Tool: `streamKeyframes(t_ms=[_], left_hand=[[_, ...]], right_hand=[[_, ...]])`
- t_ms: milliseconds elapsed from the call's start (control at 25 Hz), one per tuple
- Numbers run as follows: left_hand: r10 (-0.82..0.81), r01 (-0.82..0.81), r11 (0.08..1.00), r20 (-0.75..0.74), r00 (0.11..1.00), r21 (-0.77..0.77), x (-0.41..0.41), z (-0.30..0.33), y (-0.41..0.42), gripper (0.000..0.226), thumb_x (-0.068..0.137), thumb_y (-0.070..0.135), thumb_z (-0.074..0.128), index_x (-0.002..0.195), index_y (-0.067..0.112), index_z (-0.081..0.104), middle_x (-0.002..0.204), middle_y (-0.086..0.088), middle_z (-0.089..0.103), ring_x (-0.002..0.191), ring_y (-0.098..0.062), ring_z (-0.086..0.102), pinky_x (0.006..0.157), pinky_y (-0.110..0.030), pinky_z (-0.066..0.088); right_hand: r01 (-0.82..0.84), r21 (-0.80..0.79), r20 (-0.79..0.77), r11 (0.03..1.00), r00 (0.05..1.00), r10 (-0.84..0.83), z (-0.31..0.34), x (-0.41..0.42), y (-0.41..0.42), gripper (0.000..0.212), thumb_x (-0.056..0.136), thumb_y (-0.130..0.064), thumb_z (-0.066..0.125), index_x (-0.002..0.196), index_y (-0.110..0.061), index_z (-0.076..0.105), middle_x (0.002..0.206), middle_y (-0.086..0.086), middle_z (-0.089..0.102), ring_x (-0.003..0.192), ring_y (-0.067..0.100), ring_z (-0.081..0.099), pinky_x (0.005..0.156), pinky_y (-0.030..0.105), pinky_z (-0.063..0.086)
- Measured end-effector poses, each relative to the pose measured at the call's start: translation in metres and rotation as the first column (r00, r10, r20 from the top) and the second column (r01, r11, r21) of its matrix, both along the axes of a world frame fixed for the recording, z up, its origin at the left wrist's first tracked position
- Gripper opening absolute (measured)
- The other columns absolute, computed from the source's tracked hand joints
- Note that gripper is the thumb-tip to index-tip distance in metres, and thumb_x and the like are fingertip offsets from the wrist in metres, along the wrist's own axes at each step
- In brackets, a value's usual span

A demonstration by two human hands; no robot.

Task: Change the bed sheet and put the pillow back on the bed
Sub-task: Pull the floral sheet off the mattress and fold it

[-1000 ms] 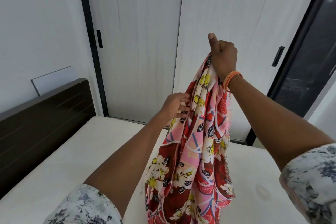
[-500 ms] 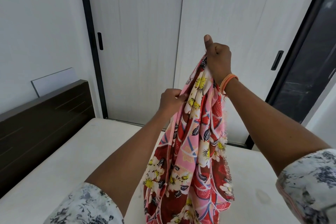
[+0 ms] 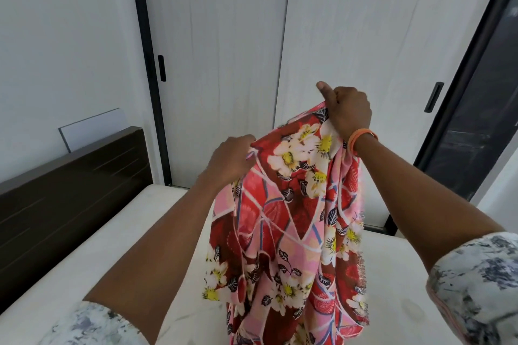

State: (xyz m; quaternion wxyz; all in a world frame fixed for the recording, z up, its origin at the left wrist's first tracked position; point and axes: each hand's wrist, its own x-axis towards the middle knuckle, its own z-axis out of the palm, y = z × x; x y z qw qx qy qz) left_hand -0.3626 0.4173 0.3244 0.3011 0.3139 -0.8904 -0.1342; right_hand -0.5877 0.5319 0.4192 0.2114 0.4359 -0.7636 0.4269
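A red and pink flowered bed sheet [image 3: 291, 221] hangs bunched in the air over the bare white mattress [image 3: 117, 246]. My right hand [image 3: 347, 112] grips its top edge high up, thumb raised, an orange band on the wrist. My left hand [image 3: 232, 159] grips the same edge lower and to the left, so a stretch of cloth spreads between the two hands. The sheet's lower end drops out of view at the bottom. No pillow is in view.
A dark wooden headboard [image 3: 70, 193] runs along the left side of the mattress. White sliding wardrobe doors [image 3: 224, 64] with black handles stand behind the bed. A dark glass door [image 3: 482, 120] is at the right.
My right hand has come down and my left hand has moved left, away from it. The top edge of the sheet has opened out between them.
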Motion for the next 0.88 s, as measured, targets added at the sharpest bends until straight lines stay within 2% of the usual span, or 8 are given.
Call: streamKeyframes(t_ms=[80,280,360,440,560,640,760,880], left_hand=[[0.187,-0.186,0.981,0.008,0.982,-0.061,0.016,-0.020,-0.012,0.008,0.083,0.026,0.065,0.085,0.020,0.061,0.078,-0.001,0.065,0.071,-0.024,0.064,0.059,-0.031,0.049],[0.475,-0.486,0.865,0.103,0.874,0.126,0.050,-0.060,-0.022,0.013,0.085,0.020,0.062,0.083,0.008,0.058,0.088,-0.009,0.062,0.080,-0.029,0.063,0.064,-0.034,0.051],[0.545,-0.561,0.809,0.135,0.828,0.174,0.065,-0.066,-0.025,0.005,0.088,0.012,0.058,0.090,0.008,0.059,0.094,-0.013,0.061,0.087,-0.033,0.064,0.069,-0.037,0.050],[0.603,-0.629,0.747,0.179,0.777,0.216,0.083,-0.074,-0.035,0.017,0.091,0.008,0.055,0.105,0.002,0.063,0.105,-0.019,0.063,0.099,-0.038,0.064,0.078,-0.041,0.052],[0.579,-0.579,0.660,0.168,0.798,0.478,0.093,-0.085,-0.049,0.022,0.090,0.007,0.059,0.108,-0.006,0.062,0.108,-0.024,0.065,0.099,-0.041,0.065,0.085,-0.044,0.056],[0.517,-0.454,0.617,0.105,0.850,0.643,0.088,-0.090,-0.047,0.017,0.092,0.005,0.055,0.103,-0.005,0.064,0.105,-0.021,0.067,0.095,-0.038,0.066,0.074,-0.038,0.057],[0.457,-0.221,0.443,-0.007,0.889,0.869,0.085,-0.081,-0.033,0.016,0.099,0.010,0.050,0.090,0.004,0.062,0.091,-0.020,0.064,0.078,-0.030,0.064,0.075,-0.040,0.059],[0.335,-0.214,0.276,0.115,0.935,0.937,0.090,-0.070,-0.024,0.019,0.096,0.020,0.060,0.098,0.002,0.065,0.092,-0.021,0.068,0.083,-0.033,0.067,0.074,-0.042,0.060]], right_hand=[[0.057,-0.040,0.048,0.998,0.997,-0.055,0.005,-0.009,0.004,0.071,0.089,-0.076,0.034,0.053,-0.015,0.037,0.053,0.004,0.043,0.050,0.023,0.043,0.051,0.031,0.030],[0.181,0.009,0.173,0.983,0.968,-0.180,-0.010,-0.032,0.006,0.072,0.089,-0.077,0.030,0.055,-0.014,0.041,0.060,0.007,0.050,0.061,0.030,0.054,0.058,0.033,0.040],[0.212,0.039,0.229,0.976,0.949,-0.216,-0.024,-0.041,0.007,0.072,0.089,-0.076,0.030,0.056,-0.013,0.043,0.063,0.009,0.052,0.064,0.031,0.055,0.061,0.035,0.042],[0.224,0.061,0.309,0.973,0.923,-0.231,-0.037,-0.049,0.006,0.072,0.089,-0.076,0.031,0.058,-0.012,0.044,0.062,0.007,0.050,0.067,0.031,0.055,0.062,0.035,0.042],[0.169,0.105,0.440,0.980,0.876,-0.198,-0.051,-0.052,-0.003,0.071,0.089,-0.075,0.035,0.060,-0.011,0.044,0.063,0.007,0.050,0.071,0.030,0.055,0.062,0.034,0.038],[0.074,0.143,0.473,0.987,0.871,-0.134,-0.060,-0.049,-0.017,0.070,0.090,-0.073,0.039,0.059,-0.010,0.044,0.062,0.008,0.050,0.072,0.030,0.053,0.064,0.033,0.035],[-0.017,0.189,0.477,0.982,0.876,-0.076,-0.070,-0.045,-0.034,0.067,0.089,-0.072,0.042,0.062,-0.010,0.045,0.064,0.009,0.051,0.074,0.030,0.053,0.059,0.034,0.034],[0.045,0.208,0.496,0.977,0.856,-0.145,-0.083,-0.048,-0.046,0.056,0.093,-0.054,0.049,0.115,-0.002,0.057,0.119,0.023,0.056,0.113,0.038,0.054,0.090,0.038,0.042]])
